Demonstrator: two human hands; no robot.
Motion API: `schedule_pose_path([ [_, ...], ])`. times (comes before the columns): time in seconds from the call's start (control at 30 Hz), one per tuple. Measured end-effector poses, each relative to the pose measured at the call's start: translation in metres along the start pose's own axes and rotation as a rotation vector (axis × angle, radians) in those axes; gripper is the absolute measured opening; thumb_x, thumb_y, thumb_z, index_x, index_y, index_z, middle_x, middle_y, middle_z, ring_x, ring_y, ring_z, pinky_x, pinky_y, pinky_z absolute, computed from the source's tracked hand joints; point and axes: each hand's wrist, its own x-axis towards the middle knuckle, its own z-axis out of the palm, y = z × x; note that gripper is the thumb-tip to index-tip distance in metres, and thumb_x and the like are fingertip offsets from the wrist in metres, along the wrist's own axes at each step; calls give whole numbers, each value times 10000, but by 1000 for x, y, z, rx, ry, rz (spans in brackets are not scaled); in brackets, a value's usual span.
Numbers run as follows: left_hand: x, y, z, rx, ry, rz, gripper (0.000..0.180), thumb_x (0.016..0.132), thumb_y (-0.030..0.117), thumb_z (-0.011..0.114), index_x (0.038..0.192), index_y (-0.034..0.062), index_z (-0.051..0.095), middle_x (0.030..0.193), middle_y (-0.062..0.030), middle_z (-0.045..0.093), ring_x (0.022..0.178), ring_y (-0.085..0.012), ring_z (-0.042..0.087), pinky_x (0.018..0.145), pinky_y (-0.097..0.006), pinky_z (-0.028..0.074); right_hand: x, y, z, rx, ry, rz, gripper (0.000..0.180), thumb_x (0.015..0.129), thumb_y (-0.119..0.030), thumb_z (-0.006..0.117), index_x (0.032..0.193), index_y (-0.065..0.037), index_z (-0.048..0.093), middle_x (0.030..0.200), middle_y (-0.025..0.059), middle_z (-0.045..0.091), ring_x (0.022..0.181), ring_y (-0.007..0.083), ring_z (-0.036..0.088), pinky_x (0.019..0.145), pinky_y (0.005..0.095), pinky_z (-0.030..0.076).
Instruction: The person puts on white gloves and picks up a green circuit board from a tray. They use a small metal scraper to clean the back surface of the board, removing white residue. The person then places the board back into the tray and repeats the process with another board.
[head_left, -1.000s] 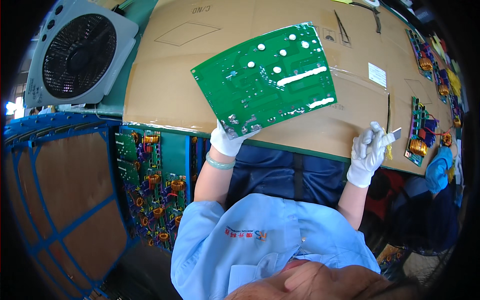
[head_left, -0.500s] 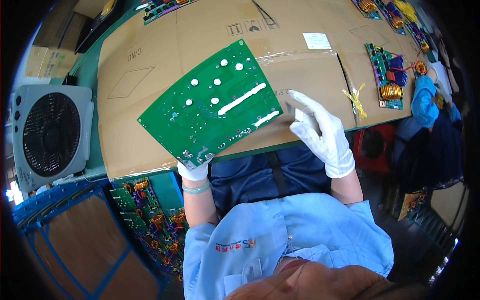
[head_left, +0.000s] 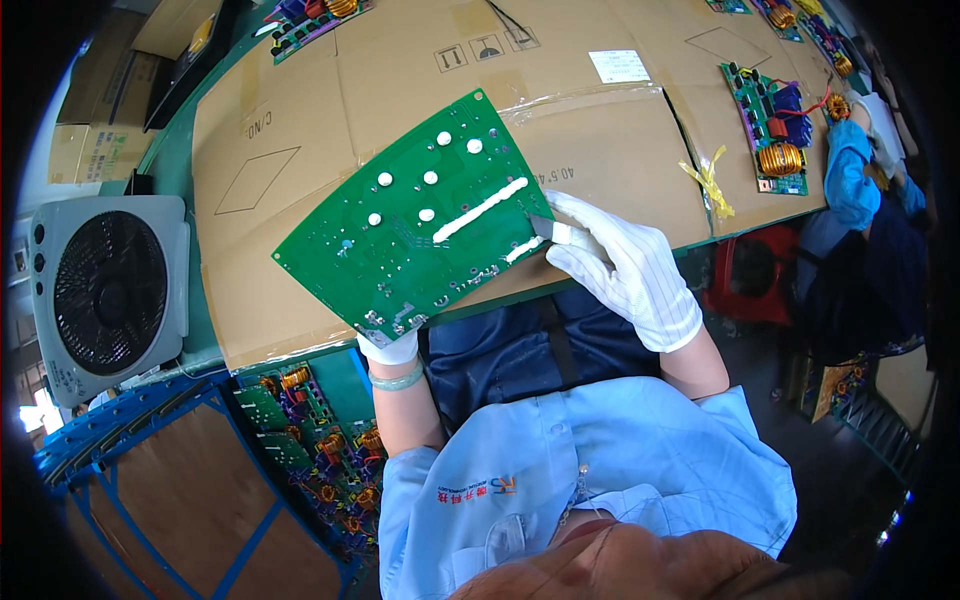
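Note:
A green circuit board (head_left: 400, 250) with white dots and two strips of white paste on its upturned face is held tilted above the cardboard-covered table. My left hand (head_left: 392, 349), in a white glove, supports it at its lower corner; the fingers are hidden beneath the board. In my gloved right hand (head_left: 630, 265), a small dark blade (head_left: 542, 227) with a whitish grip end is pinched between thumb and fingers. The blade's tip lies at the board's right edge, by the shorter strip of paste; whether it touches the paste I cannot tell.
Flattened cardboard (head_left: 270, 130) covers the table. A grey box fan (head_left: 110, 290) stands at left. Assembled circuit boards (head_left: 770, 130) lie at the right, with more on a lower rack (head_left: 325, 450). Yellow ties (head_left: 708, 183) lie near the right edge. A person's sleeve (head_left: 850, 185) shows far right.
My right hand has moved left, bringing the blade from beside the board onto its right edge near the shorter paste strip. The left hand keeps holding the board almost in place.

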Motion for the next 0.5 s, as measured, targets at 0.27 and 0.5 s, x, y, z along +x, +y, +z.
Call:
schedule_pose_path([
  [0.27, 6, 4, -9, 75, 12, 27, 299, 889, 363, 627, 1045, 124, 718, 1077, -87, 689, 954, -315, 661, 804, -509, 537, -1, 1, 3, 14, 2, 8, 462, 870, -272, 776, 1257, -60, 640, 1014, 151, 733, 835, 320, 724, 686, 353, 576],
  [0.5, -14, -2, 17, -52, -18, -70, 387, 921, 417, 588, 1168, 133, 676, 1175, -67, 671, 1051, -293, 635, 899, -488, 508, -2, -1, 7, 70, 21, 73, 383, 906, -246, 743, 1220, -44, 662, 1008, 159, 734, 847, 315, 724, 705, 352, 575],
])
